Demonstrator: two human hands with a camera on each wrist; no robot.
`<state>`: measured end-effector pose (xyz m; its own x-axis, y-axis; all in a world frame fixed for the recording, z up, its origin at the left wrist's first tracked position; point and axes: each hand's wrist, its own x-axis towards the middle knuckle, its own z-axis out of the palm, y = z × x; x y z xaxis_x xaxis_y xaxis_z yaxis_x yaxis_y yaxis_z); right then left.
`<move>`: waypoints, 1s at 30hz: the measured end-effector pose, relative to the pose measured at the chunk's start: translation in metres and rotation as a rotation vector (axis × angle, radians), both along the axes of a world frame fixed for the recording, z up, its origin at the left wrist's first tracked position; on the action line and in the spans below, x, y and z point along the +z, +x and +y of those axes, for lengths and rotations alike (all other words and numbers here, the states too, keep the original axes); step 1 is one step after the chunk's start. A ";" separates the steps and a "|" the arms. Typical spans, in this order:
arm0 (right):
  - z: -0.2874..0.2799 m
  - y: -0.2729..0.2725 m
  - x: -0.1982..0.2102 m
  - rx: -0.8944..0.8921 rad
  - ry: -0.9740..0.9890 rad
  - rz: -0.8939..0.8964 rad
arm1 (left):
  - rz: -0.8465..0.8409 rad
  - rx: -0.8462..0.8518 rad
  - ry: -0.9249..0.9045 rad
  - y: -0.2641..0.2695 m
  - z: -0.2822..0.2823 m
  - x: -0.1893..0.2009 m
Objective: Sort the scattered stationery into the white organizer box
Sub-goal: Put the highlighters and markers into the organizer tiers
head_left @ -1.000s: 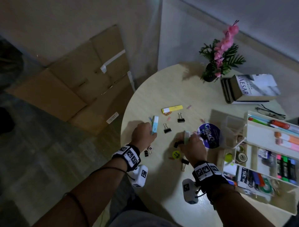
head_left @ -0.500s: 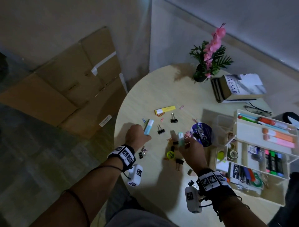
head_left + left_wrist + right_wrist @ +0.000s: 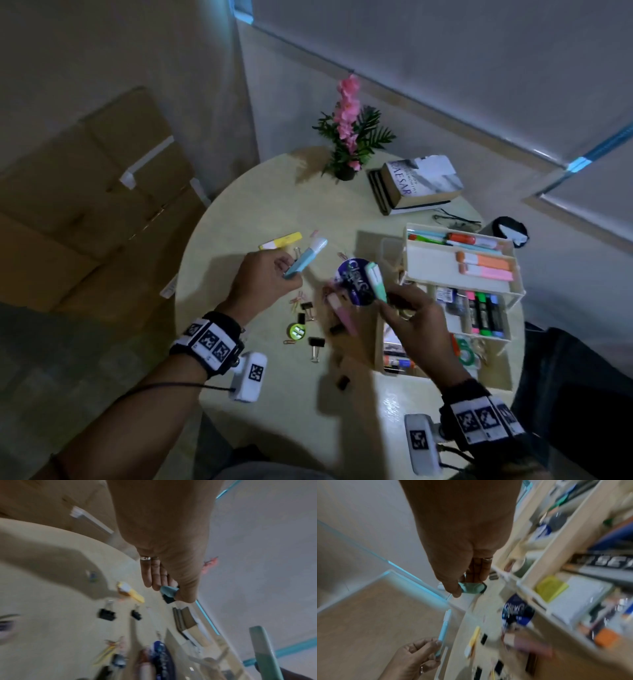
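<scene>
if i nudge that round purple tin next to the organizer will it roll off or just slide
The purple tin looks to lie flat on its broad face on the table, so a nudge would probably slide it, not roll it. It looks rigid. Paper clips beside it would likely get swept along. Its weight cannot be judged.

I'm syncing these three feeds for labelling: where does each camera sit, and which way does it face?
Head: above, facing down at the table; both forearms and hands show.
Left wrist: along the left hand, gripping the blue highlighter.
Right wrist: along the right hand, gripping the green highlighter.
Shared: both wrist views show the yellow highlighter.
</scene>
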<state>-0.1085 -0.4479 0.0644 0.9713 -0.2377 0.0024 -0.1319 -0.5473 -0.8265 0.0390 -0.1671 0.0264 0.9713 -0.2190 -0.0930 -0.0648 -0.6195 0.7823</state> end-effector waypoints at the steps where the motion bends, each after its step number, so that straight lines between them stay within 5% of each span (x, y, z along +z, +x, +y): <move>1: -0.019 -0.005 0.006 -0.008 -0.035 -0.031 | -0.033 -0.034 -0.017 0.003 -0.018 0.012; 7: -0.147 -0.027 0.039 -0.049 -0.334 -0.052 | -0.179 -0.280 -0.016 0.007 -0.131 0.070; 13: -0.240 -0.024 0.022 0.035 -0.459 0.037 | -0.248 -0.509 0.266 0.004 -0.216 0.083; 18: -0.260 -0.013 0.010 0.167 -0.407 -0.011 | -0.244 -0.526 0.470 0.002 -0.243 0.073; 30: -0.276 -0.004 -0.008 0.196 -0.317 0.037 | -0.393 -0.506 0.556 0.000 -0.271 0.055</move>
